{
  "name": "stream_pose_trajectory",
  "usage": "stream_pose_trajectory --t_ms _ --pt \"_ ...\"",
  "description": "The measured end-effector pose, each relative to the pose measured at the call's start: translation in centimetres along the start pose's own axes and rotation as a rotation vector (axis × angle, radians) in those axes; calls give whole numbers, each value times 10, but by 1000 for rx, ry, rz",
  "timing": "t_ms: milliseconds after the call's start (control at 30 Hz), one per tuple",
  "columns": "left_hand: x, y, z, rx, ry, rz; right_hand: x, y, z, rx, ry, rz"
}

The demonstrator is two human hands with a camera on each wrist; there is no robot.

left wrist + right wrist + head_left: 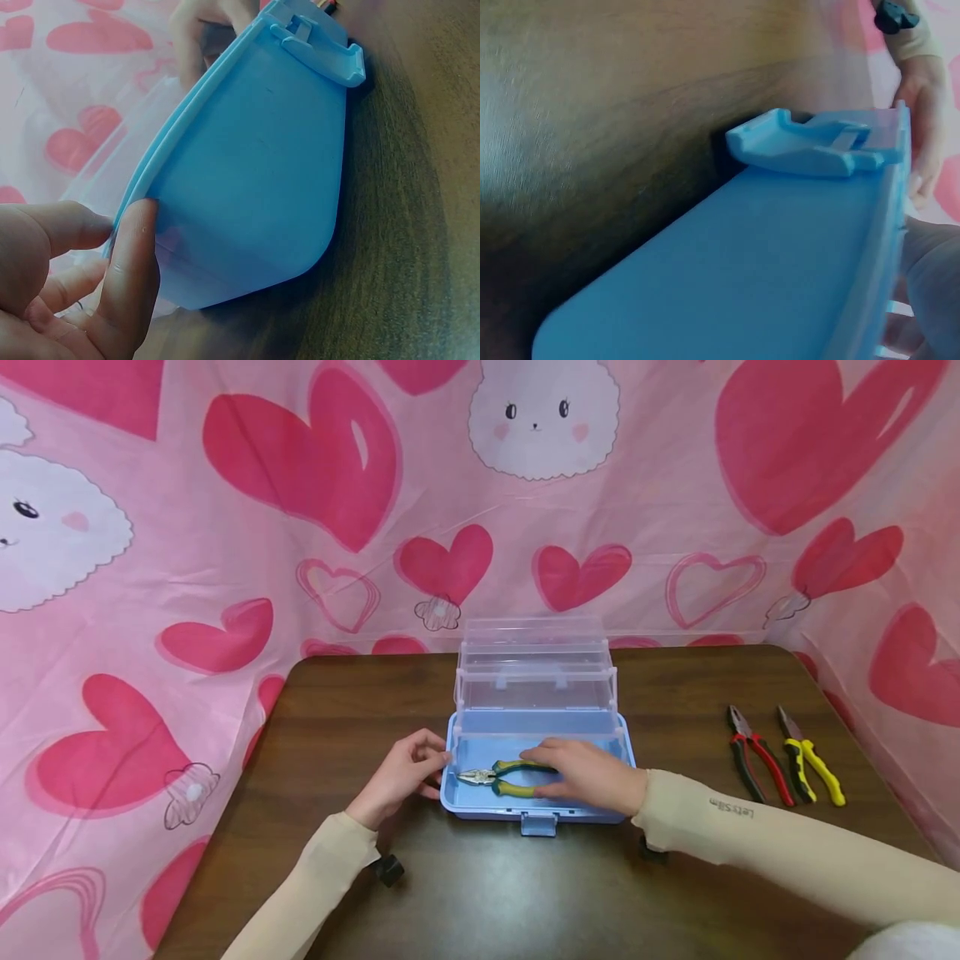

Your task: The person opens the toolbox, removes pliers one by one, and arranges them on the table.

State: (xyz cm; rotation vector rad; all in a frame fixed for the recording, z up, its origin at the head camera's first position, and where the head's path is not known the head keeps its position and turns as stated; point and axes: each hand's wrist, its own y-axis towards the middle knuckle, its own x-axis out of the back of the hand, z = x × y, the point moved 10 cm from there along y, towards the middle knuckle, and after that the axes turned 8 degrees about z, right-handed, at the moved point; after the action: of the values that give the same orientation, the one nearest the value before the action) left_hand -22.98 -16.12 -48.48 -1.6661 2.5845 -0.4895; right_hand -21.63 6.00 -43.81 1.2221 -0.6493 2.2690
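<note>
A light blue toolbox (480,814) stands on the table with its clear lid and stepped trays (536,689) raised at the back. Inside its bottom lie pliers with yellow and green handles (514,790), their metal nose pointing left. My right hand (588,777) reaches in from the right and grips the handles, covering their ends. At the left side, my left hand (401,777) pinches the box's rim between thumb and fingers, as the left wrist view shows on the rim (172,139). The front latch (802,146) hangs open. In the right wrist view, the box wall hides the pliers.
To the right lie red and black pliers (759,760) and, beside them, yellow and black pliers (810,760). The brown wooden table (360,693) ends at a pink heart-patterned cloth (285,552) behind and at the sides.
</note>
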Motion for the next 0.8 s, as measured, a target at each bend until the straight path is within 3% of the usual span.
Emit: stream_pose_trajectory --t_ms 433,800 --pt "1 1 2 6 7 4 -18 22 1 -20 -235 85" --pt "2 1 1 11 8 7 -25 36 -2 -71 -242 123"
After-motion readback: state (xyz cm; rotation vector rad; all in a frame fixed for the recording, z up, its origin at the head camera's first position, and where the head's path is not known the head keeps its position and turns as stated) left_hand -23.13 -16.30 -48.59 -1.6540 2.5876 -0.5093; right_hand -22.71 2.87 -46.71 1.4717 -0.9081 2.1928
